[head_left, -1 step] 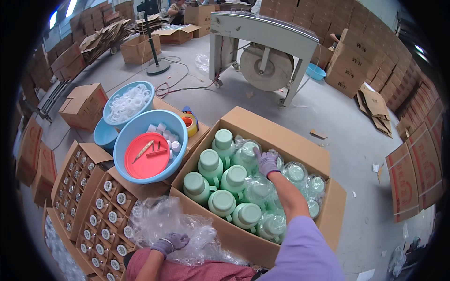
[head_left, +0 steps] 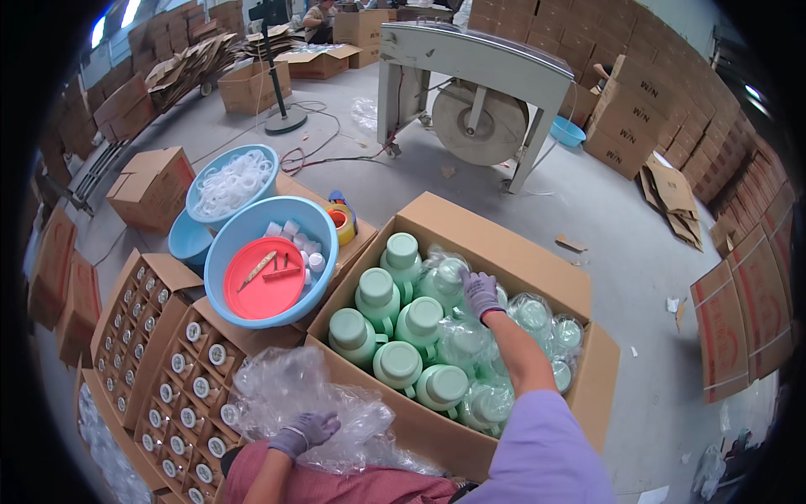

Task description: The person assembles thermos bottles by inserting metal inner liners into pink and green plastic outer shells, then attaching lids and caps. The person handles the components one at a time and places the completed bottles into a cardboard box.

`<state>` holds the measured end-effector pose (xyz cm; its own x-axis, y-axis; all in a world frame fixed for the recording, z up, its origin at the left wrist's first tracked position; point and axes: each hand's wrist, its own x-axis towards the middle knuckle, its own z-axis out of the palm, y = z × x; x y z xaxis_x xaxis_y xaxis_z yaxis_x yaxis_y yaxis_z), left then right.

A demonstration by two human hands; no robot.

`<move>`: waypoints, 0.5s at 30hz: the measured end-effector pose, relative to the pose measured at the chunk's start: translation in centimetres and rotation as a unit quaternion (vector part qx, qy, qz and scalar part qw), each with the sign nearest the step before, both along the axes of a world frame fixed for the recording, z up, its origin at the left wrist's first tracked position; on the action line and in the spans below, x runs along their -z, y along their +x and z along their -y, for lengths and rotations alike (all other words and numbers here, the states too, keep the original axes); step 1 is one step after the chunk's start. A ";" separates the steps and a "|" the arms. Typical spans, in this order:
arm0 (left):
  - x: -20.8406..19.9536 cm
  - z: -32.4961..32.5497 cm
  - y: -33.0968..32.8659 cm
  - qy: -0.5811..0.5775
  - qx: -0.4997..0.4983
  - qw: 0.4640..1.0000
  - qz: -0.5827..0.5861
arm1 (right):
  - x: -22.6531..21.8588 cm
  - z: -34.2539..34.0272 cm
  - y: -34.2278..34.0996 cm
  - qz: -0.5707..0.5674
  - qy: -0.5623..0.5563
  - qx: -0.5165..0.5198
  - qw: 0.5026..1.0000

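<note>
A large cardboard carton (head_left: 512,244) stands before me, filled with pale green handled flasks (head_left: 376,288). The flasks on its left are bare; those toward the right are in clear plastic bags (head_left: 531,312). My right hand (head_left: 481,294), in a thin purple glove, reaches over the carton. Its fingers are spread and touch the bagged flasks near the middle. My left hand (head_left: 304,433), gloved alike, lies on a heap of loose clear bags (head_left: 290,386) at my lap. Its fingers look stretched out over the film, with the tips partly lost in it.
Left of the carton are a blue basin (head_left: 215,269) with a red lid and white caps, another basin (head_left: 270,186) of clear rings, and tape rolls (head_left: 342,225). Divided cartons (head_left: 189,370) hold silver-topped liners. A grey wheeled machine (head_left: 470,52) stands ahead; stacked cartons (head_left: 634,118) line the right.
My left hand's fingers have lifted and straightened a little on the bags. My right hand has shifted very slightly, still over the bagged flasks.
</note>
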<state>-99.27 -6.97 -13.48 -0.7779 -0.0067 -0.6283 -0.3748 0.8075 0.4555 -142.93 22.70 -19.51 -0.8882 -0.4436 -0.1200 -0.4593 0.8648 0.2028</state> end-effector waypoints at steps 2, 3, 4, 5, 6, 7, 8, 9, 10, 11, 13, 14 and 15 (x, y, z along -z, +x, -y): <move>-3.6 -0.5 -0.3 0.045 -0.106 0.984 -0.132 | -1.3 -0.6 -1.9 0.077 -0.258 0.028 0.963; -3.9 -0.6 -0.2 0.067 -0.127 0.969 -0.200 | -2.4 -1.4 -3.1 0.109 -0.379 0.047 0.918; -4.4 0.5 0.8 0.072 -0.155 0.950 -0.262 | -5.0 -0.1 -2.9 0.136 -0.625 0.045 0.767; -5.0 1.4 2.0 0.071 -0.186 0.926 -0.321 | -9.2 2.1 -1.5 0.161 -0.820 0.041 0.548; -5.6 1.7 2.6 0.058 -0.220 0.917 -0.328 | -13.7 3.4 0.7 0.120 -0.869 0.001 0.480; -6.2 1.6 2.3 0.059 -0.241 0.910 -0.333 | -15.0 2.2 2.2 0.021 -0.830 -0.052 0.554; -6.6 1.5 1.7 0.060 -0.262 0.900 -0.344 | -16.5 1.2 3.5 -0.092 -0.781 -0.098 0.610; -6.8 0.9 1.0 0.046 -0.250 0.882 -0.397 | -16.0 -0.3 5.1 -0.233 -0.590 -0.155 0.757; -7.0 -0.4 -0.6 0.036 -0.233 0.859 -0.455 | -14.8 0.7 8.2 -0.226 -0.541 -0.161 0.794; -7.1 -1.8 -2.2 0.028 -0.217 0.832 -0.509 | -12.2 3.0 13.3 -0.115 -0.555 -0.140 0.812; -8.0 -3.4 -4.3 -0.016 -0.095 0.831 -0.547 | -5.4 8.2 25.2 0.071 -0.507 -0.141 0.848; -8.4 -4.2 -4.9 -0.040 -0.037 0.827 -0.559 | -1.9 10.3 31.2 0.120 -0.456 -0.172 0.865; -8.4 -5.2 -5.7 -0.030 0.067 0.850 -0.521 | 1.5 10.5 36.3 0.119 -0.405 -0.214 0.881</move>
